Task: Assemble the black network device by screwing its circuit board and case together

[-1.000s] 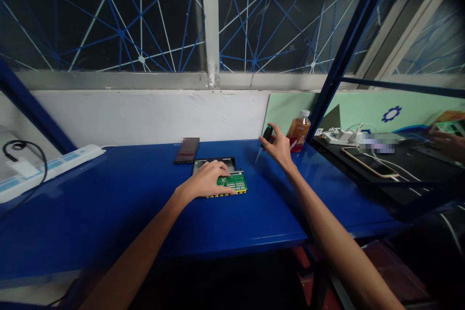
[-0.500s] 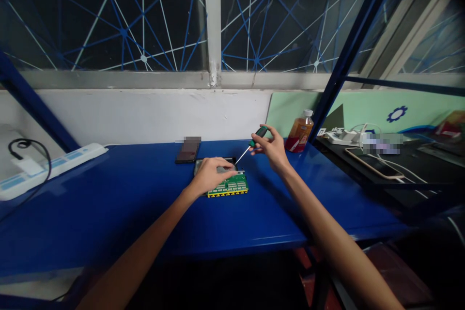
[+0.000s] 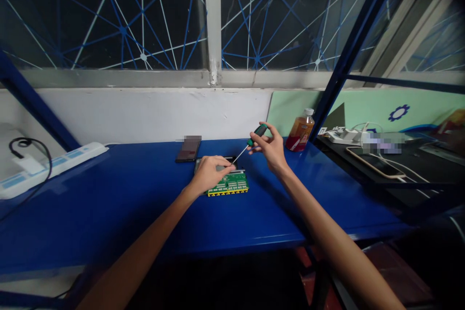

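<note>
Currently, the right hand (image 3: 271,150) grips a green-and-black-handled screwdriver (image 3: 259,131) with a thin metal shaft, its fingers wrapped around the handle and the shaft slanting down to the left. The shaft's tip reaches the fingertips of the left hand (image 3: 209,173), which lies palm down over a shallow, dark rectangular case (image 3: 197,163) and part of a green printed circuit board (image 3: 234,181); its thumb and fingers are drawn close together, but whether they pinch anything cannot be told. The board sits at the near side of the case, on the glossy blue tabletop (image 3: 145,213), with a row of yellow connectors (image 3: 228,193) along its near edge. Just behind the case, to the left, lies a dark, flat smartphone (image 3: 189,150). A clear, white-capped plastic bottle (image 3: 301,131) of reddish-amber drink stands beyond the right hand, and a long white-and-blue power strip (image 3: 82,155) rests well apart at the far left.
</note>
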`<state>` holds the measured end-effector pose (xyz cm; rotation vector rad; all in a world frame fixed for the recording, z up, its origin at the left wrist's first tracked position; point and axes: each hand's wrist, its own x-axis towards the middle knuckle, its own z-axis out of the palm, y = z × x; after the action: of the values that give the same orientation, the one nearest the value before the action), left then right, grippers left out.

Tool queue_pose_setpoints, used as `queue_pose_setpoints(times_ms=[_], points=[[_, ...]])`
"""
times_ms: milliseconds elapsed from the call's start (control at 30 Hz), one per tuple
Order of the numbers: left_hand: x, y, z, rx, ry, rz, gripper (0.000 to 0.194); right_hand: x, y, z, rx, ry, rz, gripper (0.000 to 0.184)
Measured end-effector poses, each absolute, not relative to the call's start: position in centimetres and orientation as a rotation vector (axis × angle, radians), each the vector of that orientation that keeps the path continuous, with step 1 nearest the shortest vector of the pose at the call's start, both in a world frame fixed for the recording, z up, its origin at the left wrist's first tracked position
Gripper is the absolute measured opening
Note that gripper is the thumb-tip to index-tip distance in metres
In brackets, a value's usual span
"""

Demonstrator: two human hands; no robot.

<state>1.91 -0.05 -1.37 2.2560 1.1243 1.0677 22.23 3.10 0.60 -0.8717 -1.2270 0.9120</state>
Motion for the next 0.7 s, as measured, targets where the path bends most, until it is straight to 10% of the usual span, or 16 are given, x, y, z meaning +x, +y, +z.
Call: queue_pose_setpoints(times_ms=[700], points=[[1.1,0.0,-0.7,2.330,1.130,0.957,0.027,21.2,1.5,1.3,-0.813,-1.384,0.712,0.073]])
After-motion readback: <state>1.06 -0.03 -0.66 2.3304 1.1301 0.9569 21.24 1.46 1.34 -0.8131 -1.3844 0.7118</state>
